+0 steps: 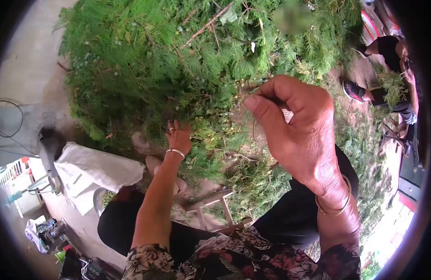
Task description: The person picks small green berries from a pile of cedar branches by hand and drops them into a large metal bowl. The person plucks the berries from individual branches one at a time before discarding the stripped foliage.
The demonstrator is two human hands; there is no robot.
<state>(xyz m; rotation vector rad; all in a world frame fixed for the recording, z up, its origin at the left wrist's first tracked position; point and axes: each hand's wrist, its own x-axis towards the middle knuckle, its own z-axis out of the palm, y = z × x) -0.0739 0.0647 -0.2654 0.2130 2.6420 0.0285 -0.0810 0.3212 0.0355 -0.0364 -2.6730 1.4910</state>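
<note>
White sack [101, 163] on ground [26, 74], left. Left hand [179, 139], fingers loosely spread, touches near edge of leafy heap [141, 65]. Heap sprawls ahead of both hands, no single long axis; left nearer. Right hand [301, 126] high, pinched closed; cannot tell on what. Co-worker's shoe [353, 91] far right.

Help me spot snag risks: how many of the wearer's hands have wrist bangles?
2: the left hand, low by the green branches; the right hand, raised in front. Neither is hidden.
</note>
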